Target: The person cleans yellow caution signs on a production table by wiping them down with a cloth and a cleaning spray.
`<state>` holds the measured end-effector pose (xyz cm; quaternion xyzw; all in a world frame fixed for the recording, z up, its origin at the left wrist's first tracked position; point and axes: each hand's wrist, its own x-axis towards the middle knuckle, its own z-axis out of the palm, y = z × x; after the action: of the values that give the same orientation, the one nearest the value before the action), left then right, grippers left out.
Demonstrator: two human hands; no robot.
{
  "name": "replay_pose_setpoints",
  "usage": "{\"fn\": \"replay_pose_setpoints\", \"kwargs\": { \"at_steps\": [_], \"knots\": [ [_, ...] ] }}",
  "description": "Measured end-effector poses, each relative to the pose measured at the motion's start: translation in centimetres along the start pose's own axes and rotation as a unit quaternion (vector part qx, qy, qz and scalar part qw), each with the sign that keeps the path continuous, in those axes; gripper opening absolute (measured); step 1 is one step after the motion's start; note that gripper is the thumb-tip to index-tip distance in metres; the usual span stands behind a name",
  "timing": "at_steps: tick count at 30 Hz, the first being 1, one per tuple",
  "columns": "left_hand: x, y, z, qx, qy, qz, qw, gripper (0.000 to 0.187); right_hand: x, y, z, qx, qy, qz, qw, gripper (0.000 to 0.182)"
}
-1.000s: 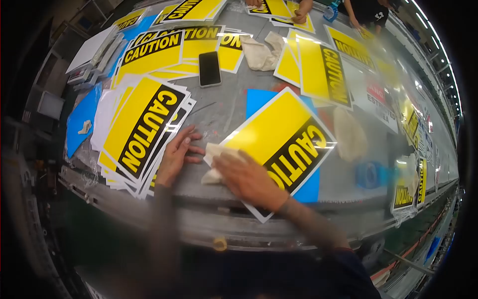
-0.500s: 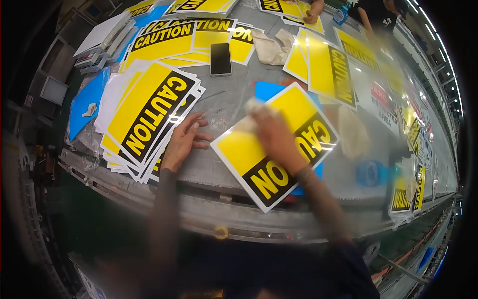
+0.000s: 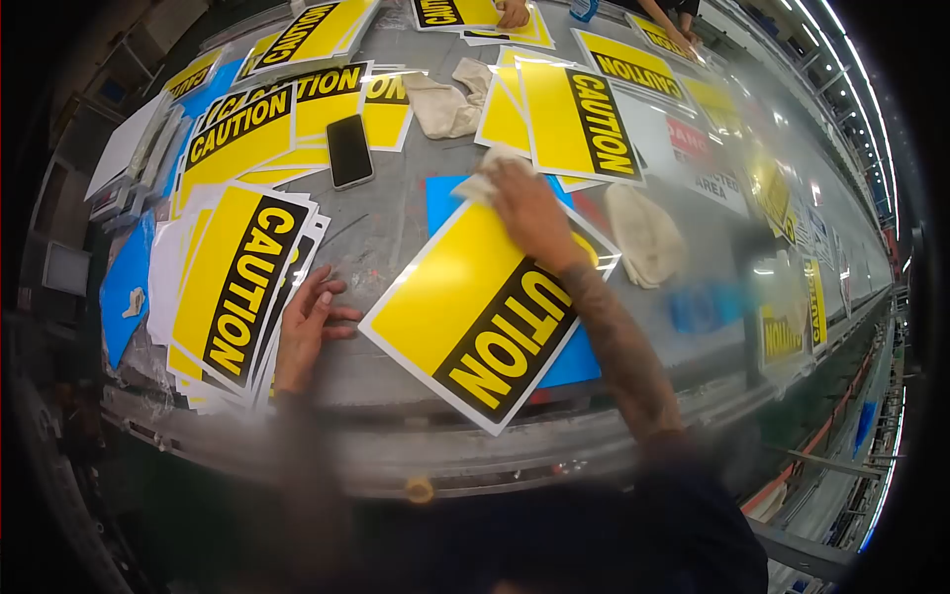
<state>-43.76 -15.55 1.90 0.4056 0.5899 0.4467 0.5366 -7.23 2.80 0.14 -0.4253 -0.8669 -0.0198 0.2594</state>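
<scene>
A yellow and black CAUTION sign lies tilted on a blue sheet in front of me. My right hand presses a whitish cloth onto the sign's far corner, fingers closed over it. The right forearm crosses the sign and hides part of its lettering. To the left, my left hand hovers with fingers apart and holds nothing. It is between that sign and a stack of CAUTION signs, close to the stack's right edge.
A phone lies beyond my left hand. Cloths rest on the grey table, one right of the sign, another farther back. More CAUTION signs lie at the back. Another person's hand touches signs at the far edge.
My right hand has slid the cloth across the sign toward its far corner. The view has shifted, so most things sit farther left. My left hand stays open beside the stack.
</scene>
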Motion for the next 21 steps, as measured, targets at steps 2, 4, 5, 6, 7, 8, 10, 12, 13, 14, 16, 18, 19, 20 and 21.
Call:
{"fn": "replay_pose_setpoints", "kwargs": {
  "at_steps": [2,4,5,6,7,8,10,12,13,14,16,18,19,20,21],
  "knots": [
    [-0.1,0.0,-0.1,0.000,0.000,0.004,1.000,0.056,-0.7,0.9,-0.1,-0.037,0.002,0.025,0.999,0.044],
    [0.0,0.2,0.1,0.001,0.003,-0.002,1.000,0.057,-3.0,-4.8,-0.7,-0.152,-0.054,0.008,0.987,0.051],
    [0.2,0.0,-0.1,0.001,0.003,-0.006,1.000,0.057,-5.2,-7.8,0.9,-0.017,-0.051,0.065,0.996,0.053],
    [0.1,0.0,-0.1,0.001,0.009,-0.008,1.000,0.056,-6.5,-10.5,-0.2,-0.021,-0.041,-0.026,0.999,0.048],
    [0.1,0.0,0.0,0.003,0.010,-0.010,1.000,0.056,-7.0,-12.4,-1.5,0.029,-0.037,-0.005,0.999,0.048],
    [0.2,-0.1,0.0,0.004,0.019,-0.013,1.000,0.056,-6.6,-11.2,-2.4,0.036,-0.045,-0.016,0.998,0.047],
    [0.3,-0.3,0.1,0.022,0.015,0.002,1.000,0.055,-4.8,-6.9,-3.2,0.063,-0.049,-0.005,0.997,0.043],
    [0.1,-0.1,0.2,0.031,0.017,0.010,0.999,0.056,-3.3,-2.4,-3.1,0.135,-0.023,0.076,0.988,0.045],
    [-0.1,0.1,0.5,0.036,0.019,0.013,0.999,0.057,-2.6,-0.5,-2.9,0.118,0.016,0.069,0.990,0.043],
    [-0.2,0.2,0.6,0.040,0.024,0.016,0.999,0.059,-1.9,1.9,-3.1,0.049,0.010,0.042,0.998,0.042],
    [-0.2,0.2,0.5,0.044,0.024,0.019,0.999,0.060,-0.6,8.0,-2.6,0.134,0.031,0.123,0.983,0.030],
    [-0.2,0.2,0.5,0.045,0.022,0.016,0.999,0.058,0.0,13.0,-3.5,0.141,0.076,0.259,0.952,0.033],
    [-0.3,0.3,0.5,0.043,0.020,0.014,0.999,0.056,0.6,13.0,-5.8,0.143,0.135,0.284,0.938,0.032],
    [-0.2,0.4,0.5,0.040,0.021,0.013,0.999,0.054,1.0,11.1,-8.8,0.204,0.160,0.291,0.921,0.032],
    [0.1,0.5,0.6,0.039,0.024,0.014,0.999,0.054,1.0,9.5,-10.7,0.303,0.153,0.331,0.880,0.030]
  ]
}}
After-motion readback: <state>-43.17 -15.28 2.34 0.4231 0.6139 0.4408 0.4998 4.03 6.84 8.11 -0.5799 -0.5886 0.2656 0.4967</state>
